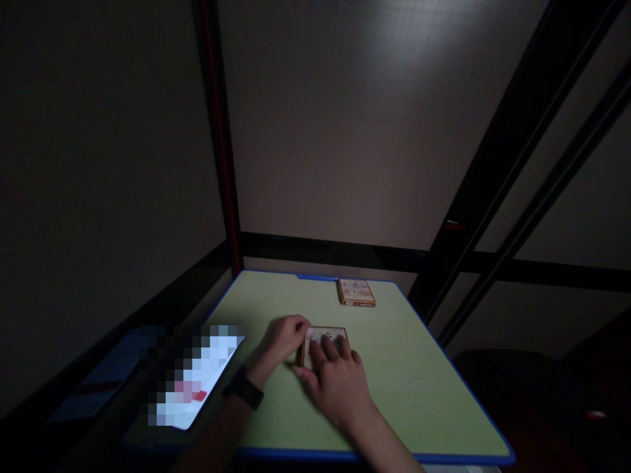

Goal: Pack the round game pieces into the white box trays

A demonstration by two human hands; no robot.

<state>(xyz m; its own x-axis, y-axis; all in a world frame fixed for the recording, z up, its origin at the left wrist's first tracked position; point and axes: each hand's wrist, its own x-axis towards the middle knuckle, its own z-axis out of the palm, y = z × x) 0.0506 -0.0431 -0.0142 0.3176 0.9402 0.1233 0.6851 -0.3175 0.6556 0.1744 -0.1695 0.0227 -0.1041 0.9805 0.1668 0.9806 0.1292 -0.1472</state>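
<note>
A thin, flat box (311,336) with a pale printed top, dark lettering and an orange-brown edge lies on the light green table. Across its top rests my right hand (341,382), the fingers spread and the thumb at the near left corner. My left hand (287,336), a dark watch (245,389) on its wrist, is closed with the fingertips at the box's far left corner. The fingers' undersides are hidden. Beyond both hands sits a second, similar box (356,292) near the table's far edge.
The green table (409,381) has a blue rim. At its left stands a lit screen (202,381), partly blurred out. Dark wall panels (325,131) rise behind and to the left, and black slanted posts (488,171) stand at the right.
</note>
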